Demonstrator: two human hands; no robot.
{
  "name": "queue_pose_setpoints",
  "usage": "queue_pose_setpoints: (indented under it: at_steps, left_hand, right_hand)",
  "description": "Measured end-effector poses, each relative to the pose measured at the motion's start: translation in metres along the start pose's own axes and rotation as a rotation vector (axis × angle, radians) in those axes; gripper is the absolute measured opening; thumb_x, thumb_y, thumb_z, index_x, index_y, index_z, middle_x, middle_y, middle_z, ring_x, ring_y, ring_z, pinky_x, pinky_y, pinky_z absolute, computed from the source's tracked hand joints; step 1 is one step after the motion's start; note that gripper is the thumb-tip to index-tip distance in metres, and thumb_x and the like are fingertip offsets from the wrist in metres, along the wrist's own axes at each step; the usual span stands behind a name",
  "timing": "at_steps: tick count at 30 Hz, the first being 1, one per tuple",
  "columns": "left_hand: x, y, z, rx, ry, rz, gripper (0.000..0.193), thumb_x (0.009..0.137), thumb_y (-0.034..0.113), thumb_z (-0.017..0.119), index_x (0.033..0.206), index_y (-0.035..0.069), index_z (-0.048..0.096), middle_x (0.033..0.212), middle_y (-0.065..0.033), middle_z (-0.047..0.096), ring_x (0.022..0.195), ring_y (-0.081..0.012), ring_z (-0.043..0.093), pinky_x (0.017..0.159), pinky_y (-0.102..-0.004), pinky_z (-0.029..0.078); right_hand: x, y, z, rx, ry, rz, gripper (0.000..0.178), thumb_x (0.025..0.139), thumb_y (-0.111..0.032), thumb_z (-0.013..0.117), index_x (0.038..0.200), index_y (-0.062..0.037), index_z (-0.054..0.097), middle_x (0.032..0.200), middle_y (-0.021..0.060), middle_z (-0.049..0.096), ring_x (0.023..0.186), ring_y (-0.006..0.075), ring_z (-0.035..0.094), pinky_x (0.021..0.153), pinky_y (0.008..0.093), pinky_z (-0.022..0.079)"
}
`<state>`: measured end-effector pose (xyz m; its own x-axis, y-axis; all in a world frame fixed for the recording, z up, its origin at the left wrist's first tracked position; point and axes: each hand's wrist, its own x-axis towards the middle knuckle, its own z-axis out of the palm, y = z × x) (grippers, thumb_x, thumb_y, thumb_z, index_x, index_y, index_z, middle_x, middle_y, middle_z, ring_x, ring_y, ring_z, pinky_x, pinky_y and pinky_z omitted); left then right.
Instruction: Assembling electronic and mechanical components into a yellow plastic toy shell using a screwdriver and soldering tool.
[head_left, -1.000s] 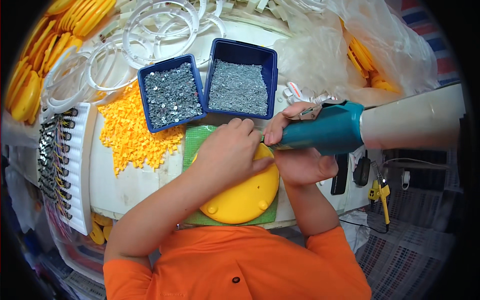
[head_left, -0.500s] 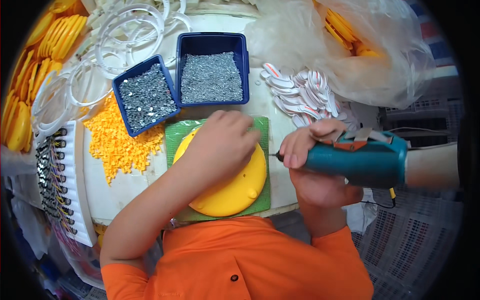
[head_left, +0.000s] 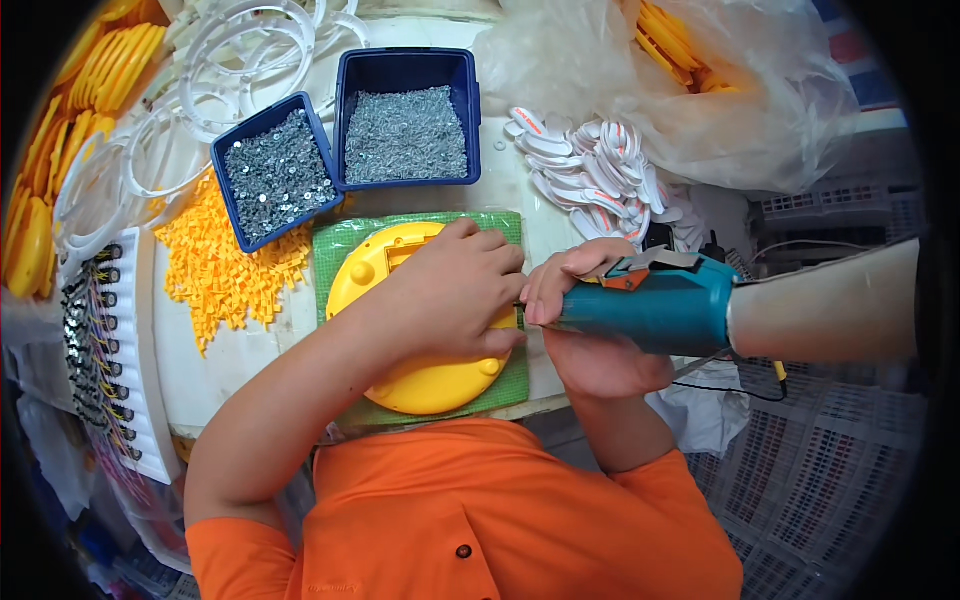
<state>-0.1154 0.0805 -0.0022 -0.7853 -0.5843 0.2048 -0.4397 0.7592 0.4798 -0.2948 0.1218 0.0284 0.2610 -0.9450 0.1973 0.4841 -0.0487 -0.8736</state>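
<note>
1. I see the round yellow disc (head_left: 425,375) lying flat on a green mat (head_left: 345,240) at the near edge of the white table (head_left: 240,345), right in front of the orange shirt (head_left: 500,520).
2. My left hand (head_left: 450,295) lies palm down over the middle of the disc, fingers spread loosely and pressing on it rather than clenched around anything; the fingertips reach the disc's right edge.
3. My right hand (head_left: 590,330) is wrapped tight around the teal power screwdriver (head_left: 650,305), which lies sideways with its tip pointing left, meeting the disc's right rim just beside my left fingertips.
4. The screwdriver's pale rear end (head_left: 830,305) stretches off to the right, and a thin cable (head_left: 740,385) hangs below it.
5. Behind the mat stand two dark blue trays: the smaller one (head_left: 275,175) on the left, turned at an angle, holds small shiny screws; the larger one (head_left: 405,115) beside it holds a finer grey heap of them.
6. A pile of small orange plastic pieces (head_left: 220,265) lies loose on the table, left of the mat and touching the smaller tray.
7. White plastic rings (head_left: 215,60) are stacked at the far left, with more yellow discs (head_left: 60,130) past them.
8. A heap of white oval tags (head_left: 590,165) sits right of the larger tray, in front of a crumpled clear plastic bag (head_left: 640,70).
9. At the left edge I see a white rack (head_left: 105,360) with rows of wired parts.
</note>
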Motion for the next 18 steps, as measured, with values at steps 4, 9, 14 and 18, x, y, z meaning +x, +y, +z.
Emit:
queue_pose_setpoints:
  at_steps: [4, 9, 14, 18]
  left_hand:
    - [0.001, 0.006, -0.004, 0.026, -0.060, -0.024, 0.041, 0.076, 0.041, 0.072, 0.100, 0.009, 0.067, 0.102, -0.0108, 0.062, 0.106, -0.0285, 0.059, 0.099, -0.0428, 0.041]
    - [-0.014, 0.013, -0.001, 0.185, 0.158, 0.010, 0.040, 0.083, 0.040, 0.070, 0.108, 0.008, 0.068, 0.108, -0.0088, 0.063, 0.110, -0.0263, 0.060, 0.100, -0.0428, 0.042]
    - [-0.068, 0.055, 0.004, 0.200, 0.217, -0.145, 0.044, 0.081, 0.029, 0.072, 0.116, 0.005, 0.064, 0.119, -0.0092, 0.062, 0.116, -0.0267, 0.058, 0.101, -0.0431, 0.043]
    - [-0.085, 0.094, 0.030, 0.281, 0.228, -0.296, 0.056, 0.080, 0.027, 0.070, 0.127, -0.001, 0.061, 0.136, -0.0163, 0.059, 0.131, -0.0329, 0.053, 0.109, -0.0463, 0.040]
  right_hand:
    - [-0.001, 0.008, -0.004, 0.034, -0.060, -0.081, 0.086, 0.076, -0.069, 0.067, 0.123, 0.0009, 0.051, 0.083, 0.0138, 0.062, 0.078, 0.0239, 0.060, 0.079, 0.0363, 0.046]
    - [-0.003, -0.004, 0.000, 0.004, 0.001, -0.174, 0.092, 0.077, -0.069, 0.062, 0.132, 0.0043, 0.048, 0.085, 0.0143, 0.064, 0.077, 0.0250, 0.060, 0.079, 0.0368, 0.046]
    - [-0.036, -0.030, 0.023, -0.006, -0.060, -0.034, 0.080, 0.088, -0.073, 0.045, 0.129, -0.0046, 0.053, 0.075, 0.0085, 0.062, 0.070, 0.0231, 0.059, 0.076, 0.0391, 0.046]
    - [-0.057, -0.022, 0.033, 0.147, -0.174, -0.003, 0.034, 0.105, -0.025, 0.045, 0.129, -0.0023, 0.055, 0.085, 0.0170, 0.064, 0.082, 0.0269, 0.060, 0.089, 0.0427, 0.047]
